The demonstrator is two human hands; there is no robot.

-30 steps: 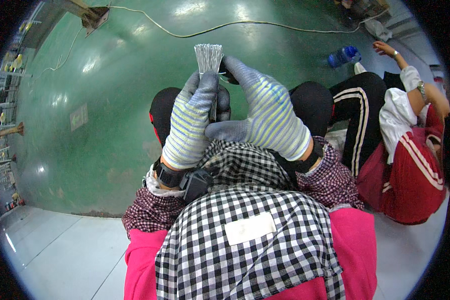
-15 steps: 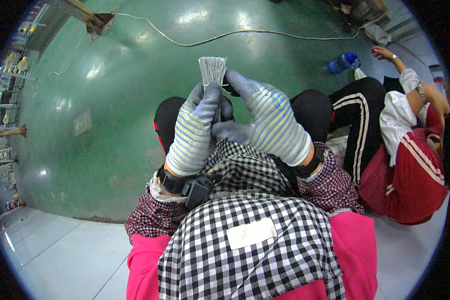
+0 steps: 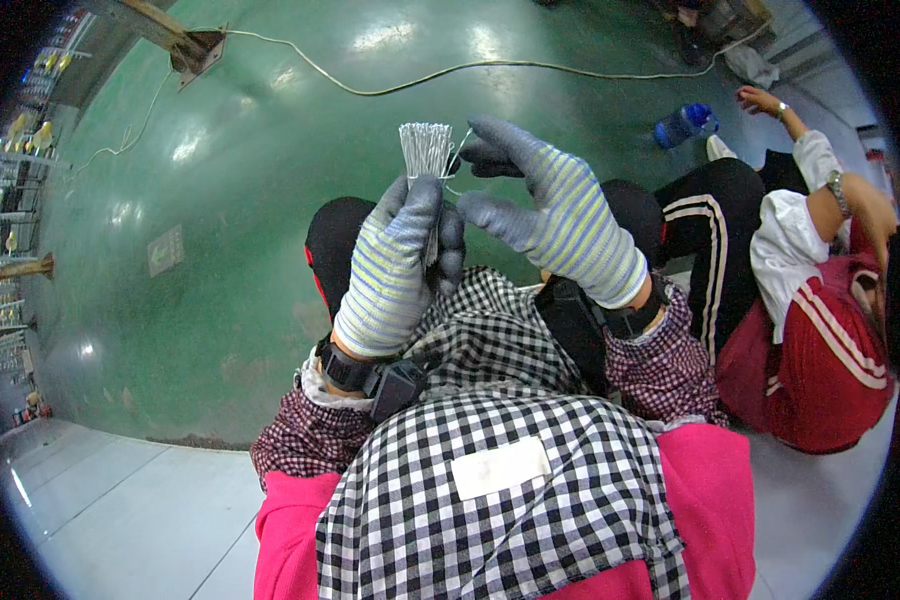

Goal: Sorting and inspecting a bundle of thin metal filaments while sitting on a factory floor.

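My left hand, in a striped knit glove with grey fingers, is closed around a bundle of thin silvery wires. The wires stand upright and fan out above my thumb, their lower part mostly hidden by the hand. A thin loose strand of wire sticks out at the bundle's right side, reaching up toward the right index fingertip. My right hand, gloved alike, is just right of the bundle with thumb and fingers spread apart. Whether its fingertips touch the strand is hard to make out.
Another person in red and white sits close on my right, one arm stretched forward. A blue plastic bottle lies on the green floor ahead of that person. A pale cable crosses the floor; racks line the far left.
My right hand has drawn away from the bundle to the right, its thumb and fingers parting. The loose strand now shows beside the bundle. My left hand keeps its hold.
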